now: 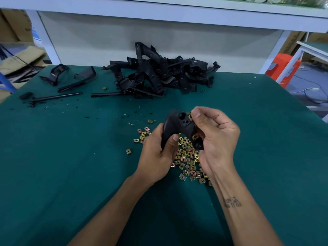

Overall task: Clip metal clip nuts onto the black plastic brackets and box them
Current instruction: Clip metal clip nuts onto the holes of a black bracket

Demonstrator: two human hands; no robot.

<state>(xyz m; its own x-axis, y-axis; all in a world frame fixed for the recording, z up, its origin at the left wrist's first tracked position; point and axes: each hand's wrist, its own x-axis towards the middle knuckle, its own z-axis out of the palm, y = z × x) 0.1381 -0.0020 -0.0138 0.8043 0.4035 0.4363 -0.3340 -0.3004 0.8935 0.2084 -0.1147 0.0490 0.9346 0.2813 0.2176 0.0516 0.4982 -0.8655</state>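
Two bare forearms reach in from the bottom edge of the head view and meet over the green table (pixel 71 174). Just beyond them the left hand (pixel 158 153) wraps its curled fingers and thumb around the lower arm of a black plastic bracket (pixel 177 126), holding it above the loose heap of clip nuts (pixel 188 158) that lies on the cloth directly under both hands. On the other side, the right hand (pixel 215 135) has its thumb and fingers pinched on a clip nut at the bracket's upper right edge (pixel 190 116), apparently pushing it home; a second brass-coloured nut seems to sit lower on the same bracket, though it is partly hidden by the fingers. Judging by the scene, the work is early or midway: a big pile of black brackets (pixel 159 75) waits at the back of the table, and dozens of nuts are unused. No box shows in this view, so how many pieces have been packed cannot be told. A few separate black parts (pixel 71 80) lie to the left, with plastic shavings scattered on the cloth. Behind stand a white shelf frame (pixel 159 16), cardboard at the left and an orange stool (pixel 282 68) at the right.
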